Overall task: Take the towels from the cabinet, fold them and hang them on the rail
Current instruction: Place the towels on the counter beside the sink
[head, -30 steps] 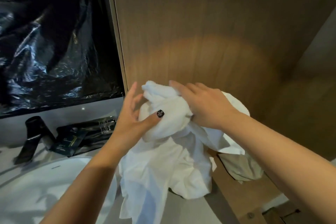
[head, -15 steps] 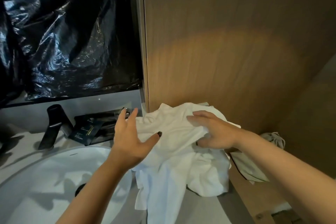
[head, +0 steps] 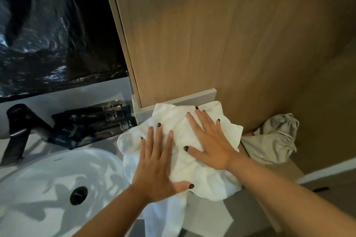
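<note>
Two flat hands are the whole of the action, but the biggest thing in view is the wooden cabinet panel point(head: 221, 34) filling the upper right, with black plastic sheeting point(head: 48, 34) beside it at upper left. Below lies the white basin point(head: 48, 188) at the counter's left edge, a dark tap point(head: 17, 131) behind it and dark packets point(head: 92, 123) along the counter's back edge. The white towel point(head: 183, 159) is bunched on the counter point(head: 208, 215) beside the basin's right rim, one end spilling over the front edge. A beige cloth bag point(head: 273, 140) sits at the far right. The left hand point(head: 156, 163) and right hand point(head: 213, 144) both press down on the towel, fingers straight and spread, gripping nothing. This looks like the smoothing stage before folding. Next, I judge, a corner or edge must be pinched and the cloth drawn flat; no rail is in sight.
</note>
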